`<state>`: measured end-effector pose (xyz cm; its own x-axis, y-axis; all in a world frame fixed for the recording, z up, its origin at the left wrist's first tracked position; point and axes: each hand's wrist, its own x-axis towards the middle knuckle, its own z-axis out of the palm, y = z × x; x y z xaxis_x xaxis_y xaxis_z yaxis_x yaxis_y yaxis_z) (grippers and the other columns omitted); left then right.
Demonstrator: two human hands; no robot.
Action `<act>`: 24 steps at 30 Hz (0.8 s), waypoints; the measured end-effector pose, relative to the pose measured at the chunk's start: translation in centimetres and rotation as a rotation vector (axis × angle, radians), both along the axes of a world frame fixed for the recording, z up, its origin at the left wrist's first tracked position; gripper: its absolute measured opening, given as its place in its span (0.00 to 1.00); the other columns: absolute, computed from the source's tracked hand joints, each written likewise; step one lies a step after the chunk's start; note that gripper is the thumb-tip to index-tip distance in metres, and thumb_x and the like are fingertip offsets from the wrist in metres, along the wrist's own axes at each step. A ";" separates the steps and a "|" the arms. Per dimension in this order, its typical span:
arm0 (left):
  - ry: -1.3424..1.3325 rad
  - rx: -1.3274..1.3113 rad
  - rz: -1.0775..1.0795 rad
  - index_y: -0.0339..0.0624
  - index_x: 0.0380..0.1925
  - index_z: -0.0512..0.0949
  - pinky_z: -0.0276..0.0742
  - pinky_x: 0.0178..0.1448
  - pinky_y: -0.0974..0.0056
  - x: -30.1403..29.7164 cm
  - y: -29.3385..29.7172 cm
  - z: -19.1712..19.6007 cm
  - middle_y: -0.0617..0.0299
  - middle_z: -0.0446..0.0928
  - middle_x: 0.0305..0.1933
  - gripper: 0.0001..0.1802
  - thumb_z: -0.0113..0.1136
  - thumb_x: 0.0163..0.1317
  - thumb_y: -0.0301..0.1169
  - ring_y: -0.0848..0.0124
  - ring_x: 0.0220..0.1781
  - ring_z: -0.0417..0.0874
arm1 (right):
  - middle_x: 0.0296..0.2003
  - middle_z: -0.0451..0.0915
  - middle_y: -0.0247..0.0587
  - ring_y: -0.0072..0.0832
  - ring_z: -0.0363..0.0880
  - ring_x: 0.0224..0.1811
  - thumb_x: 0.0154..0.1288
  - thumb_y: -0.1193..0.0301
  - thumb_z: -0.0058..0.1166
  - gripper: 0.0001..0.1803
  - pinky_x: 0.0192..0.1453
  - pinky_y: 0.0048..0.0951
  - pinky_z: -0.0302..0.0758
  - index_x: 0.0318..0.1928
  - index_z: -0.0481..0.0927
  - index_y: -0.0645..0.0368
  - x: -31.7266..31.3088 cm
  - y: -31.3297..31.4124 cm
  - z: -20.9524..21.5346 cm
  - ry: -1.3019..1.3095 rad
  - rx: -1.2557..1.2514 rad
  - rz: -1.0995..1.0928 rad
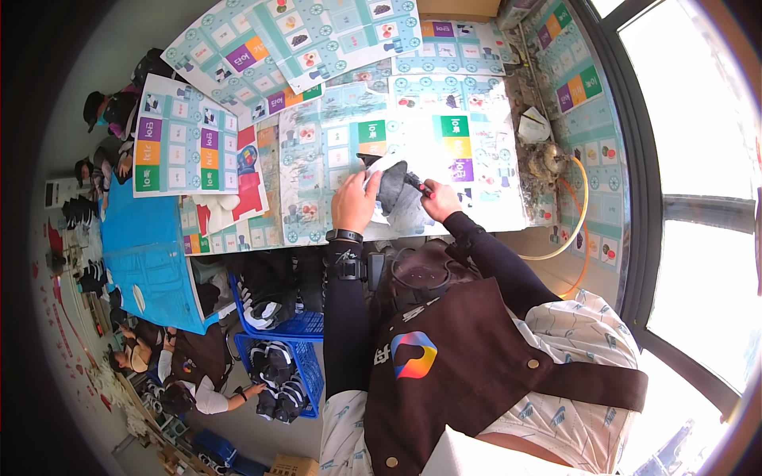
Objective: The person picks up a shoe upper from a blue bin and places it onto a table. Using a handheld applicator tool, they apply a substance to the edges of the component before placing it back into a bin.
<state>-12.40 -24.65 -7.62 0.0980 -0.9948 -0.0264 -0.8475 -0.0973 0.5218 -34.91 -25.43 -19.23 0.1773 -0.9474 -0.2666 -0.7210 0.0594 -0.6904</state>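
A dark grey and white shoe (390, 189) lies on the paper-covered worktable (305, 178) in front of me. My left hand (355, 203) is closed on its left side, fingers pressed against the white part. In my right hand (439, 201) is a small dark tool (414, 183) with a bit of red at the handle. Its end points left and touches or nearly touches the shoe's dark surface; its working tip is too small to make out. White paper or cloth seems to lie about the shoe.
Printed sheets (186, 139) cover the table and hang over its left part. A yellow hose (586, 194) curves down at the right, beside a window. Blue baskets (305, 373) of black-and-white shoes stand below. A person (202, 389) reaches toward them; others sit beyond a blue-covered table (147, 246).
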 end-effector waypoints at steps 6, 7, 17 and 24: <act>-0.011 0.003 -0.009 0.40 0.44 0.83 0.79 0.48 0.45 -0.5 -0.1 0.2 0.49 0.84 0.44 0.28 0.51 0.77 0.56 0.44 0.46 0.85 | 0.31 0.83 0.63 0.63 0.83 0.40 0.59 0.68 0.50 0.10 0.49 0.60 0.79 0.37 0.81 0.59 -0.4 0.1 0.3 0.009 -0.026 -0.021; -0.016 0.012 -0.011 0.40 0.44 0.84 0.79 0.48 0.45 -0.6 -0.1 0.2 0.49 0.84 0.44 0.28 0.51 0.77 0.56 0.44 0.46 0.85 | 0.32 0.83 0.64 0.63 0.83 0.40 0.59 0.68 0.50 0.11 0.50 0.60 0.78 0.37 0.82 0.59 -0.5 0.4 0.2 0.015 -0.001 -0.008; 0.009 -0.008 -0.047 0.39 0.43 0.83 0.79 0.48 0.45 -1.5 -0.8 0.3 0.49 0.84 0.45 0.27 0.55 0.76 0.54 0.44 0.47 0.85 | 0.38 0.85 0.65 0.62 0.84 0.45 0.69 0.61 0.47 0.19 0.57 0.56 0.79 0.46 0.88 0.57 -0.7 0.9 -1.3 -0.041 0.161 0.131; -0.180 -0.052 0.225 0.37 0.45 0.85 0.78 0.43 0.42 3.9 4.5 2.7 0.39 0.84 0.38 0.24 0.57 0.76 0.49 0.39 0.40 0.85 | 0.42 0.86 0.63 0.58 0.86 0.42 0.64 0.75 0.49 0.15 0.49 0.57 0.80 0.49 0.81 0.67 -3.1 0.9 -3.0 -0.229 0.158 0.198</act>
